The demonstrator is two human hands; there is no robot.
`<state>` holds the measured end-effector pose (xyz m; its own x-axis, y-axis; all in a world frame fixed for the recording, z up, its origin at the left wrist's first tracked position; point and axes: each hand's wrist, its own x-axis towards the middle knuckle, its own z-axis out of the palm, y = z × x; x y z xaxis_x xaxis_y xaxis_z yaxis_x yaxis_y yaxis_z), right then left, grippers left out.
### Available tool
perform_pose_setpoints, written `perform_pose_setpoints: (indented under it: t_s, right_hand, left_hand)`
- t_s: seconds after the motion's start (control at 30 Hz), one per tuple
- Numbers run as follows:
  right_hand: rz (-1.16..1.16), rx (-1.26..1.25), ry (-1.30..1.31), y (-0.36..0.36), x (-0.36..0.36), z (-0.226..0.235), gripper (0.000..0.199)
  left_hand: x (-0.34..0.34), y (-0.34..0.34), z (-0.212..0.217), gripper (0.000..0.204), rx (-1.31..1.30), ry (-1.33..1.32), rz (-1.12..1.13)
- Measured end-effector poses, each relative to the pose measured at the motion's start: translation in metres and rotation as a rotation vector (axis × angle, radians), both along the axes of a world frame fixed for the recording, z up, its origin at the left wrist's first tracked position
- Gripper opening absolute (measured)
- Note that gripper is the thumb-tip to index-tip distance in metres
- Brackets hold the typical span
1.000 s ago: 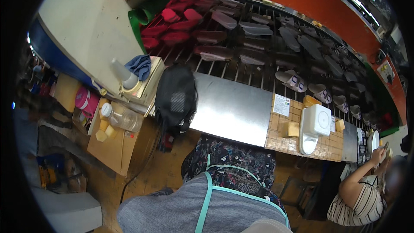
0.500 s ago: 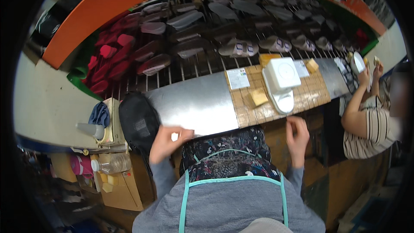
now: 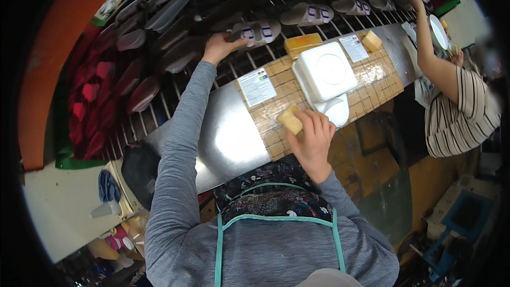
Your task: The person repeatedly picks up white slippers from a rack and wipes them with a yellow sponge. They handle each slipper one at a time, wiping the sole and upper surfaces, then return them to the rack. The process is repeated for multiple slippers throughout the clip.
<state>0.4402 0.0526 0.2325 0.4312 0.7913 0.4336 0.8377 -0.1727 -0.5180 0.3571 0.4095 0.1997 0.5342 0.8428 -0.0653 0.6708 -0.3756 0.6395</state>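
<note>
Left hand (image 3: 219, 49): upper centre of the frame, fingers at a sandal's (image 3: 260, 33) left end; cannot tell whether it grips.
Right hand (image 3: 314, 141): centre, pinching a yellow sponge (image 3: 289, 119).
White tub (image 3: 325, 72): right of centre, near the sponge.

Left hand (image 3: 222, 48) extends (seemingly curled); right hand (image 3: 313, 141) pinches.

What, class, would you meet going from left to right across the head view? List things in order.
Dark blue cloth, black bag, left grip at a light slide sandal, right grip at a yellow sponge block, pale yellow block, co-worker's striped top.
</note>
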Motion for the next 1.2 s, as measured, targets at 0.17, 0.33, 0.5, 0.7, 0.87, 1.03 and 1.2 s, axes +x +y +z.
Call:
perform_pose_setpoints:
  t_s: [0.17, 0.33, 0.5, 0.7, 0.87, 1.03, 1.2]
  right_hand:
    - [-0.097, 0.227, 0.442, -0.062, 0.019, -0.008, 0.046]
    - [-0.345, 0.438, 0.456, -0.101, 0.056, -0.017, 0.041]
    - [-0.240, 0.239, 0.144, -0.103, 0.075, -0.013, 0.038]
    - [-0.129, 0.237, 0.020, -0.080, 0.081, -0.027, 0.039]
    - [-0.118, 0.263, -0.007, -0.081, 0.078, -0.026, 0.036]
    - [-0.140, 0.232, 0.049, -0.080, 0.075, -0.024, 0.033]
    - [-0.193, 0.364, 0.904, -0.077, 0.063, -0.007, 0.028]
  left_hand:
    - [0.027, 0.003, -0.023, 0.061, 0.008, -0.119, -0.065]
    - [0.018, -0.052, 0.014, 0.034, 0.196, -0.438, 0.050]
    - [-0.042, -0.173, 0.053, 0.039, 0.384, -0.456, 0.204]
    - [-0.084, -0.293, 0.041, 0.026, 0.247, -0.385, 0.321]
    - [-0.107, -0.302, 0.022, 0.025, 0.164, -0.107, -0.080]
    - [-0.084, -0.294, 0.002, 0.055, 0.546, 0.111, -0.119]
    - [-0.095, -0.257, 0.018, 0.054, -0.514, -0.854, 0.214]
